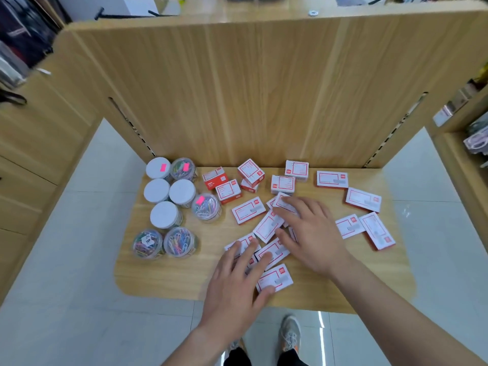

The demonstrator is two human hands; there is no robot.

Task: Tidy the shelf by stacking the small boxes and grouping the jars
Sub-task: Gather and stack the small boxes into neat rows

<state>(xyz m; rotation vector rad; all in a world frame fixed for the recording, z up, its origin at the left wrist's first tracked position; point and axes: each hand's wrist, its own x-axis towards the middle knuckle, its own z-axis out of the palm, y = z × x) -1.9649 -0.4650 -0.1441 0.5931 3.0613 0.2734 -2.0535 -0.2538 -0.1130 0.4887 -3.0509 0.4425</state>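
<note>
Bright, even light; edges bowed; slight blur.

We see a pale glossy tiled floor [79,233] below, with a grey laced sneaker [290,334] standing on it. A small silver metal washer [313,13] lies near the front edge of a light wooden top board [211,17]. A light wooden drawer cabinet [31,159] stands at the left.

The left hand [237,281] and the right hand [311,233] rest with spread fingers on small boxes [332,179] scattered across the wooden shelf [163,281]. Eight jars [165,214] stand clustered at the left.
</note>
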